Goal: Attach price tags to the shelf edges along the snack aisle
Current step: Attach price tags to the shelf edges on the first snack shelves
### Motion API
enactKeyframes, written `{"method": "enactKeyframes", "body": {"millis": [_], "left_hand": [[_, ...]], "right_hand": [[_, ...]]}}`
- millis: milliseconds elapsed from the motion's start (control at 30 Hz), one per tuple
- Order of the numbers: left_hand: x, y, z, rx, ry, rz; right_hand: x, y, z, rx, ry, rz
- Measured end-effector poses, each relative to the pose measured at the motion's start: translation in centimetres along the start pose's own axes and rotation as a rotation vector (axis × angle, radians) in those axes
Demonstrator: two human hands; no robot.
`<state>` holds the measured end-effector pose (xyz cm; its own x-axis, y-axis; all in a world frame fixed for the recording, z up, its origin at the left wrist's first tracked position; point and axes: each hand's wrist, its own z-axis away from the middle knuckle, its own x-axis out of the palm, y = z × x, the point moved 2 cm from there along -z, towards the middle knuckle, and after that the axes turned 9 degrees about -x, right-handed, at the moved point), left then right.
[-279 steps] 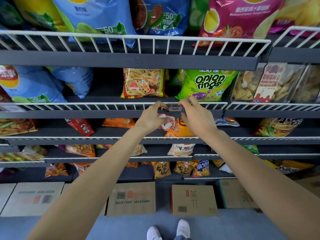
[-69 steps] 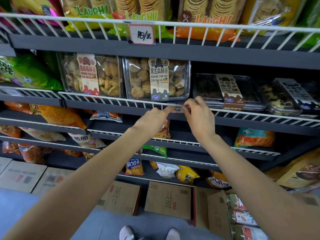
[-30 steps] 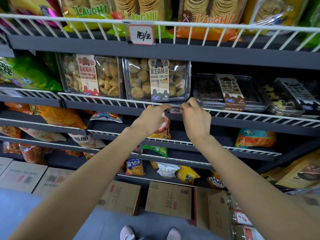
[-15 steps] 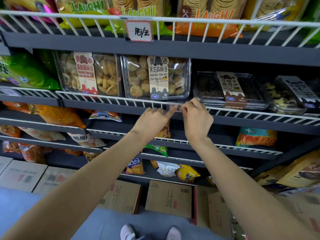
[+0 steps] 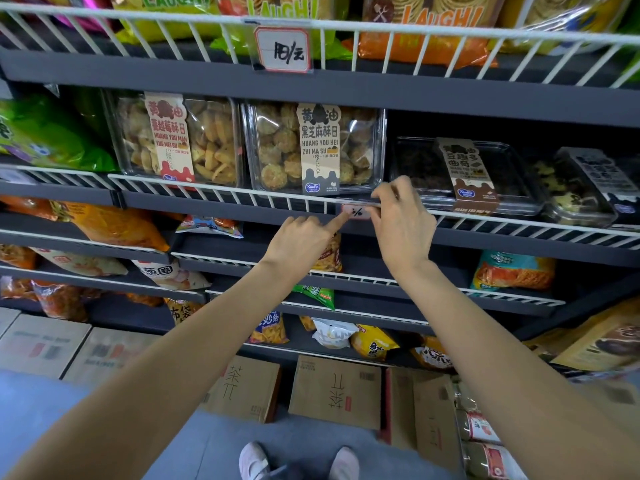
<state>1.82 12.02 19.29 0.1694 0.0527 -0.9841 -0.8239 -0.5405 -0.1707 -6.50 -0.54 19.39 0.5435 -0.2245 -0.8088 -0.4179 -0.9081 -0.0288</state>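
I see the tag [image 5: 356, 212] hanging on the white rail [image 5: 214, 192] below the cookie boxes. My right hand [image 5: 398, 223] pinches its right end; my left hand [image 5: 304, 240], otherwise curled, presses one finger on its left corner.

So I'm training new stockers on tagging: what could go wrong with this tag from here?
1. The price tag hangs from the white wire rail, held only at its right end by the right hand; it may sit crooked or drop once released.
2. The left hand pushes one fingertip on its left corner, which could twist it.
3. The sesame biscuit box stands right behind and could get nudged.
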Motion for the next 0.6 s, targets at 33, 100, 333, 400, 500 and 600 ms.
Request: {"method": "enactKeyframes", "body": {"millis": [33, 100, 333, 400, 500, 600], "left_hand": [[0.0, 0.0, 0.0, -0.015, -0.019, 0.042], [0.1, -0.1, -0.1, -0.055, -0.050, 0.171], [0.7, -0.2, -0.4, -0.102, -0.030, 0.320], [0.7, -0.2, -0.4, -0.109, -0.037, 0.332], [0.5, 0.1, -0.6, -0.129, -0.015, 0.365], [0.5, 0.1, -0.8, -0.169, -0.015, 0.421]], "right_hand": [[-0.1, 0.1, -0.1, 0.000, -0.022, -0.013], [-0.3, 0.2, -0.4, -0.022, -0.091, -0.035], [-0.7, 0.3, -1.0, 0.009, -0.210, -0.109], [-0.8, 0.3, -1.2, 0.016, -0.223, -0.125], [-0.9, 0.3, -1.4, 0.029, -0.246, -0.138], [-0.9, 0.3, -1.1, 0.034, -0.249, -0.151]]}}
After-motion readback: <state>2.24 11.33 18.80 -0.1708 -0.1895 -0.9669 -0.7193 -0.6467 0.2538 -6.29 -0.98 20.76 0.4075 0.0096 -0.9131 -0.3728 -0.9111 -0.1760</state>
